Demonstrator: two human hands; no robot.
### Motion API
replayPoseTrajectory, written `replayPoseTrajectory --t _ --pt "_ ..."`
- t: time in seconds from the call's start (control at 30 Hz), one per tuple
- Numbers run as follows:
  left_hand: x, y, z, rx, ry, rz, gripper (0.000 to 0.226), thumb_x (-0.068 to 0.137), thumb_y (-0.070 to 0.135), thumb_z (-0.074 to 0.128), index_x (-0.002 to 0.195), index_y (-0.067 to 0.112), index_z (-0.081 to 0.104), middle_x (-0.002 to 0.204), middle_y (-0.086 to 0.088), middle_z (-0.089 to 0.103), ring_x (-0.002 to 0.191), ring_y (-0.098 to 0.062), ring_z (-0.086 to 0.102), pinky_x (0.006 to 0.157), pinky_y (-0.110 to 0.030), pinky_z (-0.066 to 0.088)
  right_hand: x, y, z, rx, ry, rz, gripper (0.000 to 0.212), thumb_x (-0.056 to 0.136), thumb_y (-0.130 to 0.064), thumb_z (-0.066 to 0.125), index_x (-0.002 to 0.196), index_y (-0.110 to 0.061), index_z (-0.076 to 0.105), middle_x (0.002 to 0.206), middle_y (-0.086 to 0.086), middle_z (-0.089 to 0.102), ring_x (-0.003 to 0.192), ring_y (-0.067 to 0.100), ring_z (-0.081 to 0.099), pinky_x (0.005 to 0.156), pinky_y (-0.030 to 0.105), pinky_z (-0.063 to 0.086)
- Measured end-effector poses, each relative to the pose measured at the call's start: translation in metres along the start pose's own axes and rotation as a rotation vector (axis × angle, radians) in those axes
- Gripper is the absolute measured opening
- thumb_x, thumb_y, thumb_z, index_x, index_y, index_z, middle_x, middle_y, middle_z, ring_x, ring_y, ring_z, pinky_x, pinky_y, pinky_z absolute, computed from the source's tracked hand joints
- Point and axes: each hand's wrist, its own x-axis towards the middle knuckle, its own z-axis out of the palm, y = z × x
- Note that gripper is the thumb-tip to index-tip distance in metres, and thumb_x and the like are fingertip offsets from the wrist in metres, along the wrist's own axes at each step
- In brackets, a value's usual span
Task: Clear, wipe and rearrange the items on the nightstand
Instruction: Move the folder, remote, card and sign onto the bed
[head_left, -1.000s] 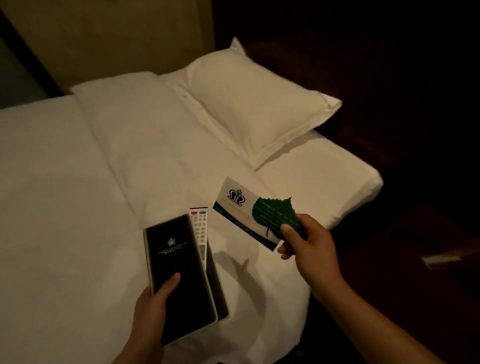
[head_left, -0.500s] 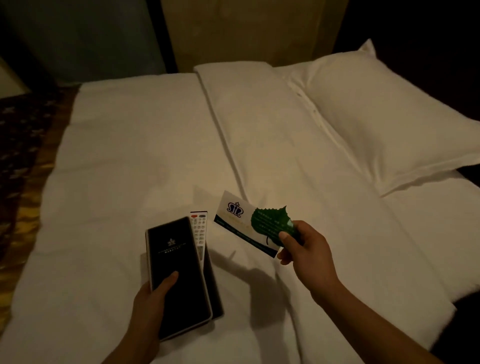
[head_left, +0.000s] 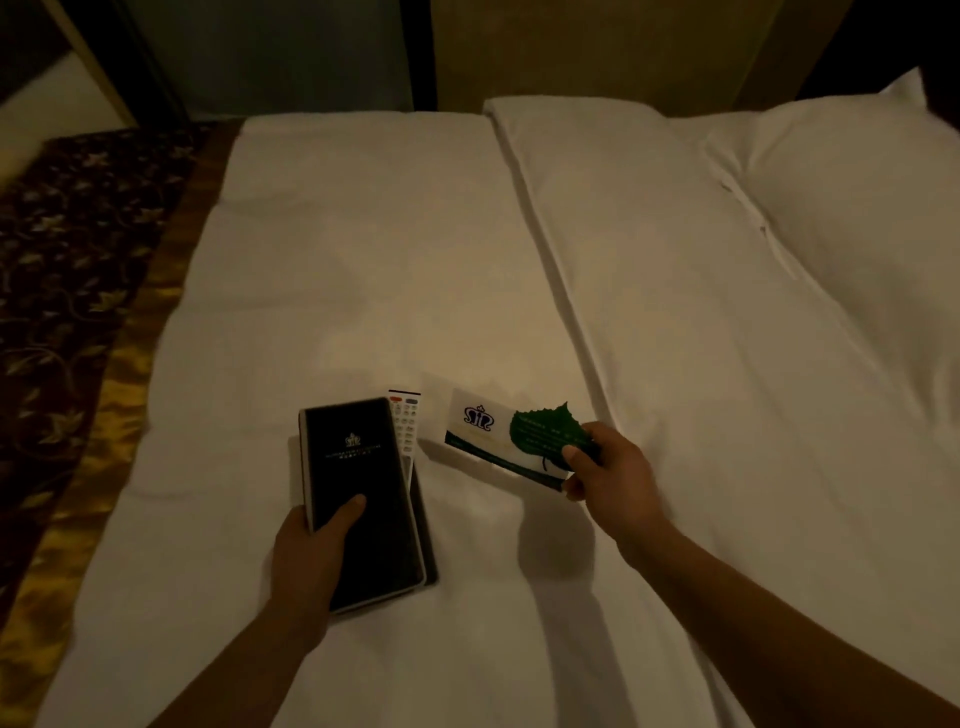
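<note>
My left hand (head_left: 311, 551) grips a black booklet (head_left: 358, 493) with a small crest on its cover, thumb on top. A white remote control (head_left: 405, 423) and another dark flat item are stacked under the booklet and stick out on its right side. My right hand (head_left: 605, 470) pinches a white card (head_left: 483, 431) with a blue crest together with a green leaf-shaped card (head_left: 545, 431). Both hands hover low over the white bed (head_left: 389, 291). The nightstand is out of view.
A white pillow (head_left: 857, 218) lies at the right on the folded duvet. A dark patterned runner with a gold edge (head_left: 72, 291) covers the bed's left end. A beige wall panel (head_left: 597, 52) stands behind the bed.
The view has swung left from the nightstand side across the bed; the pillow slid to the right. Both hands keep their items and sit lower over the sheet.
</note>
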Motion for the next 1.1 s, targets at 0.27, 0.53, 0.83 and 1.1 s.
replayPoseTrajectory --t 0.27,0.53,0.83,1.1 --pt "0.04 0.007 0.013 0.363 0.073 0.112 0.063 0.084 0.045 0.072 0.13 0.009 0.05 0.118 -0.014 0.064 0.095 -0.032 0.064 0.077 -0.04 0.054 0.04 0.029 0.021 -0.101 -0.04 0.072 0.017 0.096 -0.01 0.055 0.099 -0.025 0.063 0.093 0.005 0.067 0.071 0.018 0.063 0.064 0.031 0.057" --pt "0.016 0.009 0.028 1.037 0.192 0.628 0.07 0.078 0.029 0.078 0.142 0.013 0.052 0.139 -0.029 0.045 0.122 -0.049 0.045 0.093 -0.063 0.044 0.039 0.021 0.017 -0.226 -0.038 0.017 0.06 0.088 -0.005 0.061 0.141 -0.028 0.044 0.128 -0.001 0.052 0.109 0.026 0.061 0.091 0.049 0.055" --pt "-0.019 0.022 0.083 1.111 -0.131 0.73 0.082 0.079 0.067 0.029 0.154 0.034 0.023 0.161 -0.01 0.024 0.15 -0.031 0.016 0.117 -0.057 0.017 0.017 0.013 -0.013 -0.196 0.018 0.015 0.057 0.091 -0.023 0.065 0.143 -0.026 0.043 0.143 -0.002 0.045 0.1 0.02 0.066 0.091 0.046 0.055" --pt "-0.072 0.016 0.127 1.167 -0.215 0.753 0.086 0.079 0.071 0.025 0.156 0.035 0.013 0.164 -0.009 0.017 0.152 -0.028 0.006 0.119 -0.054 0.013 -0.024 0.019 -0.082 -0.173 0.049 0.028 0.045 0.089 -0.023 0.067 0.133 -0.027 0.054 0.121 -0.005 0.063 0.088 0.008 0.065 0.086 0.038 0.057"
